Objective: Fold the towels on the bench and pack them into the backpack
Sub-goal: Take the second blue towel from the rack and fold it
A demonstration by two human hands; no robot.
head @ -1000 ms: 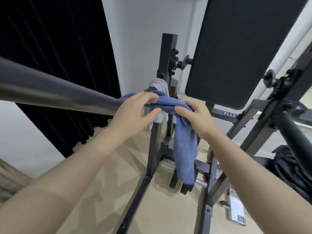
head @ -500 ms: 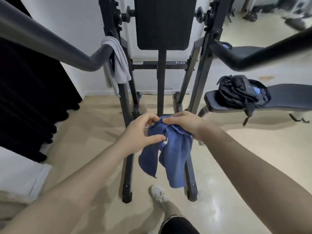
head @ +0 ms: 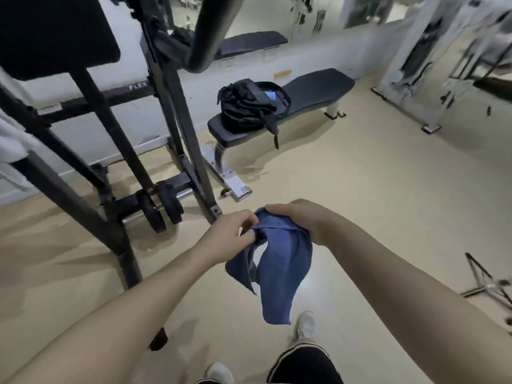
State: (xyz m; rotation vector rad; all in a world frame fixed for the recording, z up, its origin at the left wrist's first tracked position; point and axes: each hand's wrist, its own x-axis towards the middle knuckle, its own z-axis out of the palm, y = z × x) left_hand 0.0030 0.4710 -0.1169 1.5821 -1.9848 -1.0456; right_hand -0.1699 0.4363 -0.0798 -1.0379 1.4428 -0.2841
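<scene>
A blue towel hangs bunched in front of me, above the floor. My left hand pinches its top edge on the left, and my right hand grips the top edge on the right. A black backpack lies open on the near end of a flat black bench, farther ahead, with something blue showing inside it. A white towel hangs over the black rack at the far left edge.
A black exercise rack with a padded back stands to the left, its base bars on the beige floor. White machine frames stand at the right. A folding metal stand lies at the right edge. My legs and shoes show below.
The blue towel came off the rack's bar and is now held low in both hands. My view has swung right, so the bench and backpack now lie ahead.
</scene>
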